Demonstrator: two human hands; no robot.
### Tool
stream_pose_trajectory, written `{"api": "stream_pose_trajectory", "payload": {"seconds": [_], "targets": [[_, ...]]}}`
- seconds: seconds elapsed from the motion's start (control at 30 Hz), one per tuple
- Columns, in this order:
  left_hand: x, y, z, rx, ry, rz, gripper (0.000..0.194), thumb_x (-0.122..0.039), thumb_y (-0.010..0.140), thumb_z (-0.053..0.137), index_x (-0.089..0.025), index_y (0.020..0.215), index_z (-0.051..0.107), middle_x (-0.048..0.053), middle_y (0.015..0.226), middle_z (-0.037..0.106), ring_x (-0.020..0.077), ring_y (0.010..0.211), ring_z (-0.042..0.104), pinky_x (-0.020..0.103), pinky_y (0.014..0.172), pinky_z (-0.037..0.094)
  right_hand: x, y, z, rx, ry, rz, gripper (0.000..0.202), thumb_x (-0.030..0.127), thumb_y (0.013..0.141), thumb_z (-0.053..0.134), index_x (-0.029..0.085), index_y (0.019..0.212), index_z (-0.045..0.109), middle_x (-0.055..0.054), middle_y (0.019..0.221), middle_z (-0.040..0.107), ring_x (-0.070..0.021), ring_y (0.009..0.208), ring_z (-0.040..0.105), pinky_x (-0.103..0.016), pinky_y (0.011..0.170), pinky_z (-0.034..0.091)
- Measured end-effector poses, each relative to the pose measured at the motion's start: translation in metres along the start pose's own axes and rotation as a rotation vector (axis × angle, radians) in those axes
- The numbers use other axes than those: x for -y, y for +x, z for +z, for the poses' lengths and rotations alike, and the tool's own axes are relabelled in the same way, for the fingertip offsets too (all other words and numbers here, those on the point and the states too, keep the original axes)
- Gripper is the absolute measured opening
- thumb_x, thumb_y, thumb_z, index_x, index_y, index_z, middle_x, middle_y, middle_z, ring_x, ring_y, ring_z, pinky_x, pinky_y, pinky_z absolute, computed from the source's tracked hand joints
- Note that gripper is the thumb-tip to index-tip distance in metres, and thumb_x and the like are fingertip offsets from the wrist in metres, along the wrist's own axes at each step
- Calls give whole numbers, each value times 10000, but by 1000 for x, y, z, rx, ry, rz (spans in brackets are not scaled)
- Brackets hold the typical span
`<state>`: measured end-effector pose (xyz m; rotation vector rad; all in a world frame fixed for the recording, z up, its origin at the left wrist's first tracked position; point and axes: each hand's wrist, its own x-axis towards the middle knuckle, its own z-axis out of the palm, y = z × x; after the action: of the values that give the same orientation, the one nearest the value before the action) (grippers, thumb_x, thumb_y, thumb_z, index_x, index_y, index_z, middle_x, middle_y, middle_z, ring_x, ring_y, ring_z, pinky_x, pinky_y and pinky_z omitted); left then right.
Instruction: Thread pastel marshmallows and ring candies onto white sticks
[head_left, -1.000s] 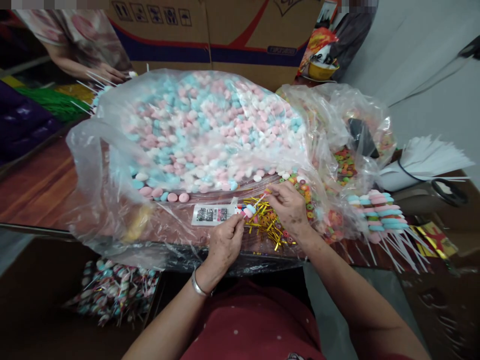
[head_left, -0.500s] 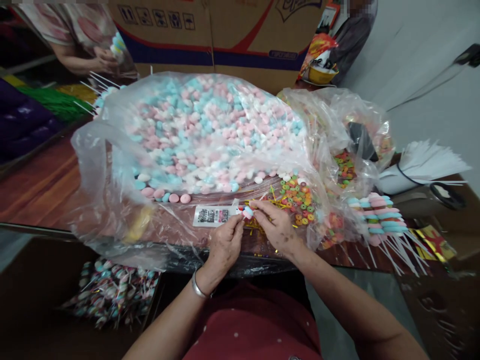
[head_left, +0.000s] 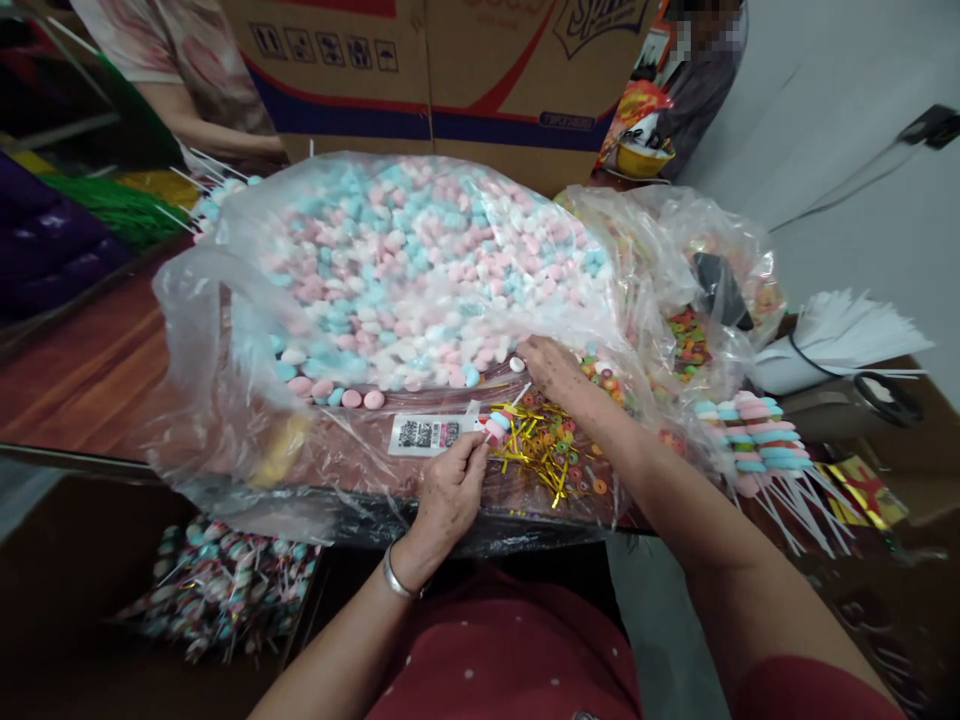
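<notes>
My left hand (head_left: 456, 482) is closed on a thin white stick with pink, white and blue candies (head_left: 497, 425) threaded on it, its bare tip pointing up and right. My right hand (head_left: 551, 370) reaches to the front edge of the big bag of pastel candies (head_left: 420, 260), beside a white candy (head_left: 517, 364); its fingertips are partly hidden, so their grip cannot be made out. Gold twist ties (head_left: 536, 440) and small ring candies (head_left: 600, 375) lie right of the stick. A printed label (head_left: 426, 434) lies left of it.
Finished candy sticks (head_left: 757, 435) lie at the right, near a bundle of white sticks (head_left: 862, 330). A large carton (head_left: 450, 90) stands behind the bag. An open box of wrapped candy sticks (head_left: 232, 585) is below left. A person's arm (head_left: 217, 135) shows at the back left.
My right hand has left the candy stick and moved up to the bag's front edge. My left hand has stayed in place with the stick. The other person's arm has shifted right.
</notes>
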<state>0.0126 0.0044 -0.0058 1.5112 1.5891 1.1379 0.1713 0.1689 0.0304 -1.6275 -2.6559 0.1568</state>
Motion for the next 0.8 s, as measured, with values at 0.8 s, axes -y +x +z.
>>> {"api": "stream_pose_trajectory", "payload": {"seconds": [0.8], "targets": [[-1, -1, -1, -4, 24, 3, 242, -285, 888, 480, -167, 937, 686, 5, 663, 653, 122, 578, 571, 208, 568, 403, -12, -8, -18, 40, 114, -33, 266, 164, 857, 467, 162, 914, 727, -71, 892, 704, -178, 796, 596, -263, 725, 423]]}}
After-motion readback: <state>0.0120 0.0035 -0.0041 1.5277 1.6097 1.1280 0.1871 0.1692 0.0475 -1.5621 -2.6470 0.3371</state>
